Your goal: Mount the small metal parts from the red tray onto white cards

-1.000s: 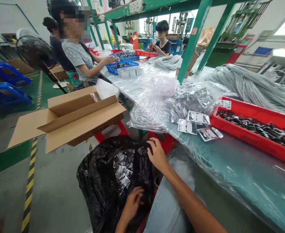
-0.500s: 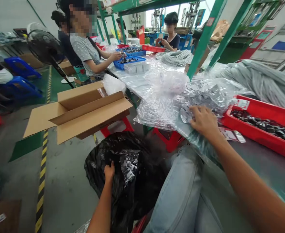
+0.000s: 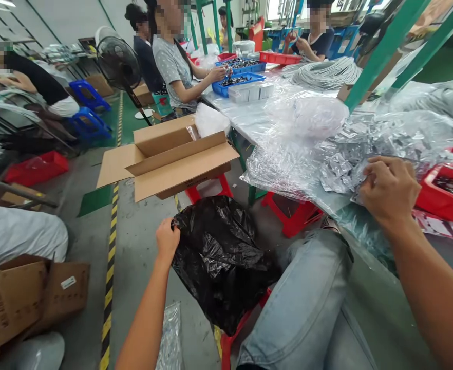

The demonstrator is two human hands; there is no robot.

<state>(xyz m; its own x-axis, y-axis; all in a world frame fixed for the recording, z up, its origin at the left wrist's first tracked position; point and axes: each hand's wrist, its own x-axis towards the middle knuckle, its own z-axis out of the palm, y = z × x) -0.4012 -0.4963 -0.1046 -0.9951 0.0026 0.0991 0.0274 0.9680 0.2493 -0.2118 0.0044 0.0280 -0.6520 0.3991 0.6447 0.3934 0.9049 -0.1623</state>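
Observation:
My left hand (image 3: 167, 238) is closed on the upper left edge of a black plastic bag (image 3: 226, 257). The bag sits on a red stool beside my knee, its near side hanging down and its mouth partly folded over, so most of what is inside is hidden. On the table, my right hand (image 3: 391, 192) has its fingers curled at the near edge of a heap of small clear plastic packets (image 3: 338, 172) with silvery contents. Its fingertips are closed on the edge of the packets; how many they grip is hidden.
An open cardboard box (image 3: 184, 169) rests on a red stool to the left. Right of my right hand is a red tray (image 3: 442, 192) of dark parts. Crinkled clear plastic sheeting (image 3: 280, 172) overhangs the table edge. Co-workers sit along the far side, near blue trays (image 3: 249, 85).
My left hand has come out of the bag's mouth to its outer edge, pulling the rim over the packets inside. My right hand has curled its spread fingers. The view has turned left.

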